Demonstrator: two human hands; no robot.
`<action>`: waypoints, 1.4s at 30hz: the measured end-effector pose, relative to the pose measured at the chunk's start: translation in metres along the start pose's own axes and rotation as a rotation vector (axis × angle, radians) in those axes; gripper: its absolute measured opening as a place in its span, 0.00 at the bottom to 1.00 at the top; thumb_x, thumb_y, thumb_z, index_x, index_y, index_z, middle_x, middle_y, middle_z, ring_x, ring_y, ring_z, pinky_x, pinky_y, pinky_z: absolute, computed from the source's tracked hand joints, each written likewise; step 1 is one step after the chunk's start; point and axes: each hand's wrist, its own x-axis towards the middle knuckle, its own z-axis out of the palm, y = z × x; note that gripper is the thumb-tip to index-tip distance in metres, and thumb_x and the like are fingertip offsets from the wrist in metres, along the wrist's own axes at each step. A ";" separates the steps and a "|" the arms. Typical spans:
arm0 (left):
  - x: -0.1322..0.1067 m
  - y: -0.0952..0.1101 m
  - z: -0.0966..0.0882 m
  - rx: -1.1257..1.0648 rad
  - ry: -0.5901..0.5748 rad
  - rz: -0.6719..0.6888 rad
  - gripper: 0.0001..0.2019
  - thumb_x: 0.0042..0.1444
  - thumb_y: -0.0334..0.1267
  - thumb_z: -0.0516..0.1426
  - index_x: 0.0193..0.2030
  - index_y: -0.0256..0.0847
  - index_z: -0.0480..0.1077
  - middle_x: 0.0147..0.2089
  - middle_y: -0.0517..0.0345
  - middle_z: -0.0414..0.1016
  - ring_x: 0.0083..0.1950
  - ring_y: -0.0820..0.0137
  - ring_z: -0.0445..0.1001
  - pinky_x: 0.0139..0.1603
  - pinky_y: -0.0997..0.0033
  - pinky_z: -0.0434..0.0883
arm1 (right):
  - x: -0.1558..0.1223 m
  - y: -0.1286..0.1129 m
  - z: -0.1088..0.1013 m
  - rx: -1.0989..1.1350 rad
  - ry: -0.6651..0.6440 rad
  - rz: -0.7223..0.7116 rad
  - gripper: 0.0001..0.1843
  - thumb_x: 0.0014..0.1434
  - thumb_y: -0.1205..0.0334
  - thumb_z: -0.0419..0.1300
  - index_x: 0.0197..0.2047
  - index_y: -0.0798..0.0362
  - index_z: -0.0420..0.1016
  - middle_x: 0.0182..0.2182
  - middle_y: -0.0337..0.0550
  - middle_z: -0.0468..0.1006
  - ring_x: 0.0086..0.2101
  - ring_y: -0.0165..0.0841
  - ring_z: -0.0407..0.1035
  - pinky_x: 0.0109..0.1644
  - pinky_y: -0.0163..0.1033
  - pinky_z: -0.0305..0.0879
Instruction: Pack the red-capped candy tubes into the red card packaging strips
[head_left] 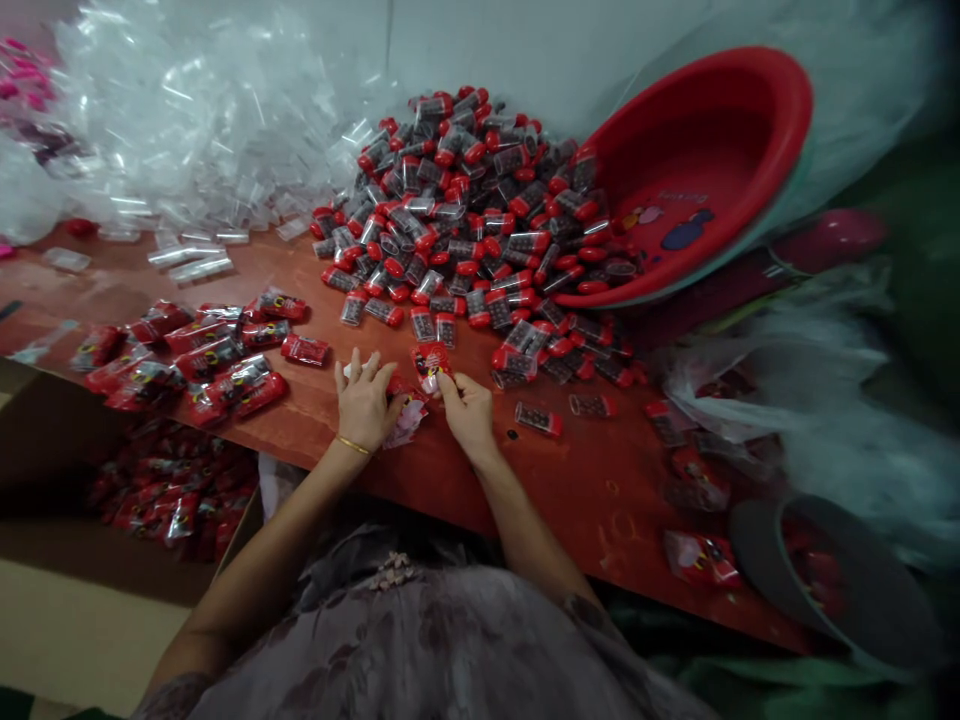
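My right hand [468,412] pinches a small red printed plastic bag [430,360] between thumb and fingers. To its left, my left hand [364,402], with a gold bangle at the wrist, lies with fingers stretched out on the table. Something small and white shows at its fingertips, too little of it to name. Between the two hands lie flat printed plastic bags [406,420], partly covered by the left thumb. Just beyond the hands stand two small clear tubes with dark contents [445,330], part of a heap of red-capped tubes [457,220].
Filled red packets [214,350] lie to the left; an open cardboard box [251,525] below holds more. Clear empty tubes [199,262] and plastic bags [202,100] pile up behind. A red basin [750,110] tilts at the right, and a grey round container [874,560] stands at the lower right.
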 end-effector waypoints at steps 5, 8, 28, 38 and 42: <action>-0.002 0.009 -0.010 -0.101 0.108 0.005 0.19 0.58 0.44 0.51 0.52 0.40 0.70 0.60 0.46 0.68 0.67 0.52 0.55 0.65 0.44 0.48 | -0.010 -0.009 -0.008 -0.020 0.057 -0.016 0.21 0.59 0.49 0.49 0.19 0.52 0.62 0.16 0.34 0.64 0.20 0.26 0.57 0.26 0.33 0.53; -0.008 0.019 -0.022 -0.328 0.131 -0.013 0.17 0.58 0.47 0.51 0.44 0.40 0.75 0.50 0.49 0.77 0.58 0.58 0.68 0.60 0.55 0.60 | -0.017 -0.015 -0.011 0.064 0.017 -0.020 0.20 0.59 0.51 0.50 0.20 0.52 0.63 0.18 0.34 0.64 0.22 0.26 0.57 0.27 0.33 0.54; -0.014 0.069 -0.021 -1.479 -0.264 -0.840 0.23 0.21 0.48 0.71 0.23 0.35 0.72 0.21 0.62 0.72 0.22 0.77 0.69 0.24 0.78 0.65 | -0.048 0.041 -0.118 -0.869 0.045 -0.079 0.14 0.60 0.61 0.52 0.47 0.54 0.74 0.47 0.53 0.74 0.47 0.45 0.65 0.50 0.50 0.58; -0.024 0.077 -0.017 -1.540 -0.432 -0.923 0.22 0.24 0.44 0.72 0.24 0.35 0.70 0.22 0.61 0.73 0.21 0.77 0.70 0.24 0.77 0.67 | -0.076 0.061 -0.126 -0.855 0.282 0.064 0.24 0.60 0.49 0.51 0.50 0.59 0.70 0.48 0.58 0.74 0.45 0.48 0.66 0.46 0.50 0.60; -0.026 0.080 -0.019 -1.541 -0.418 -0.941 0.24 0.22 0.48 0.71 0.24 0.35 0.70 0.23 0.61 0.74 0.23 0.76 0.71 0.24 0.78 0.67 | -0.066 0.058 -0.116 -0.879 0.210 0.107 0.21 0.58 0.52 0.54 0.48 0.58 0.70 0.50 0.58 0.72 0.47 0.49 0.63 0.45 0.50 0.59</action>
